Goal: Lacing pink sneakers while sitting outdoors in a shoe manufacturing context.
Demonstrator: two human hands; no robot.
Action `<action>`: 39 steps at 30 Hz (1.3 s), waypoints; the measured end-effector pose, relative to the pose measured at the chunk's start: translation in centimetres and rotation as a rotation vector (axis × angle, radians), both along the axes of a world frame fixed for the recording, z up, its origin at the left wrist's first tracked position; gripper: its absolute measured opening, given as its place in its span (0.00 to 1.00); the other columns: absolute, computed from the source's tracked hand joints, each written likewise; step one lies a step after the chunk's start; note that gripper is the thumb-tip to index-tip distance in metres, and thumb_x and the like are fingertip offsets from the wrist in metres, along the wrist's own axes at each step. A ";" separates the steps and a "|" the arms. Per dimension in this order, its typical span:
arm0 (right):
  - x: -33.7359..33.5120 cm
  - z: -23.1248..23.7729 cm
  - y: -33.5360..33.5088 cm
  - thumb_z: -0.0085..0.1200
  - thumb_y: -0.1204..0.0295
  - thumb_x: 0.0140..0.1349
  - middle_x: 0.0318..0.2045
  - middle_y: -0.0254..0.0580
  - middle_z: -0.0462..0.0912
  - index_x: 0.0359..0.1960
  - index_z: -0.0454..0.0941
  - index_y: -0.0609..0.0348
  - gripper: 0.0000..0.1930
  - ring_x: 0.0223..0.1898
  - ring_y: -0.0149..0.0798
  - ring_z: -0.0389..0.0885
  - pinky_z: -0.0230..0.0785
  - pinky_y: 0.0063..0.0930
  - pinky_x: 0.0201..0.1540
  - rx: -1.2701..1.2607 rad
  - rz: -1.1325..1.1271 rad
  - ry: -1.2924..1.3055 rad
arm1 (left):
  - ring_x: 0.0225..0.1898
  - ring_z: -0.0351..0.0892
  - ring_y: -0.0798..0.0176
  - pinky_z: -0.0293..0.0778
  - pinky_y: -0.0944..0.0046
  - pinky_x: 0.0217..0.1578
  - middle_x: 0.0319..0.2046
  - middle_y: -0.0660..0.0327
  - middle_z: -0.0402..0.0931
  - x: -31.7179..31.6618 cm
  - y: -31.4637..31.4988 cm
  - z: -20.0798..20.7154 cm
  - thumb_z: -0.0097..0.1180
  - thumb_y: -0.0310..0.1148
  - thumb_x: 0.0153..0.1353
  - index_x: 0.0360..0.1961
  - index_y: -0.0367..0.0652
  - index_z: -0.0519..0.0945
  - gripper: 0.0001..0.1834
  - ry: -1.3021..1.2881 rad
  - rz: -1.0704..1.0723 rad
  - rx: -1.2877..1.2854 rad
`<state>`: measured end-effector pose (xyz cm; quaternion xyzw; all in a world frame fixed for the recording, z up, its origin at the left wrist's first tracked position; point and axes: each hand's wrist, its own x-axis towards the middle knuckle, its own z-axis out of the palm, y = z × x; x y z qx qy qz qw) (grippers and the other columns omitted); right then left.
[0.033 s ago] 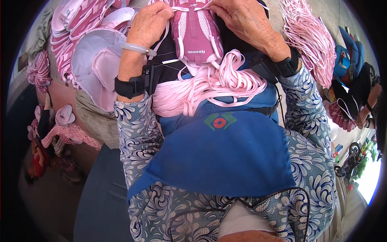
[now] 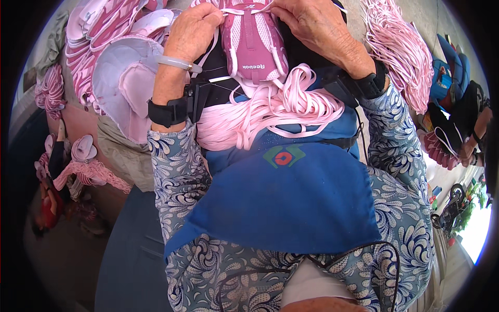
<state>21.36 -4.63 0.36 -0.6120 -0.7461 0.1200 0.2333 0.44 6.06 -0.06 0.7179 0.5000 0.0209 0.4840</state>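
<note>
A pink and white shoe upper [image 2: 253, 49] rests over my lap at the top middle. Across its top runs a pale pink shoelace [image 2: 247, 7], stretched between both hands. My left hand [image 2: 191, 32] is closed in a pinch on the lace's left part, beside the upper. On the other side my right hand [image 2: 314, 25] pinches the lace's right part; its fingertips are at the picture's top edge. A thick bundle of pink shoelaces [image 2: 270, 112] lies across my lap, just nearer than the upper, on a blue apron [image 2: 280, 203].
To the left are stacked pink shoe uppers [image 2: 88, 57] and a pale upper [image 2: 122, 78] turned lining outward. Another heap of pink laces [image 2: 400, 57] hangs at the right. A co-worker's hand [image 2: 468, 151] is at the far right near more pink pieces, with a motorcycle [image 2: 455, 203] behind.
</note>
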 end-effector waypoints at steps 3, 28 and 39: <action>0.6 -0.8 0.5 0.48 0.71 0.57 0.22 0.53 0.75 0.25 0.74 0.63 0.08 0.27 0.53 0.76 0.68 0.40 0.30 0.027 0.108 0.043 | 0.16 0.64 0.70 0.61 0.68 0.19 0.18 0.64 0.69 -0.3 0.1 -0.4 0.48 0.41 0.59 0.32 0.41 0.78 0.14 0.065 -0.079 0.037; -1.7 -0.4 0.6 0.51 0.67 0.57 0.21 0.54 0.77 0.24 0.78 0.62 0.11 0.25 0.53 0.78 0.68 0.41 0.29 -0.036 -0.203 0.122 | 0.16 0.70 0.69 0.65 0.68 0.14 0.17 0.60 0.72 1.2 0.7 0.8 0.52 0.33 0.57 0.25 0.36 0.77 0.11 -0.055 0.007 -0.059; -2.1 -0.7 -0.1 0.52 0.69 0.56 0.21 0.51 0.76 0.23 0.75 0.62 0.10 0.25 0.51 0.77 0.68 0.41 0.28 0.081 -0.331 0.062 | 0.18 0.72 0.73 0.67 0.70 0.15 0.18 0.63 0.74 2.2 -2.7 -0.4 0.58 0.31 0.55 0.24 0.35 0.79 0.09 -0.248 0.058 0.541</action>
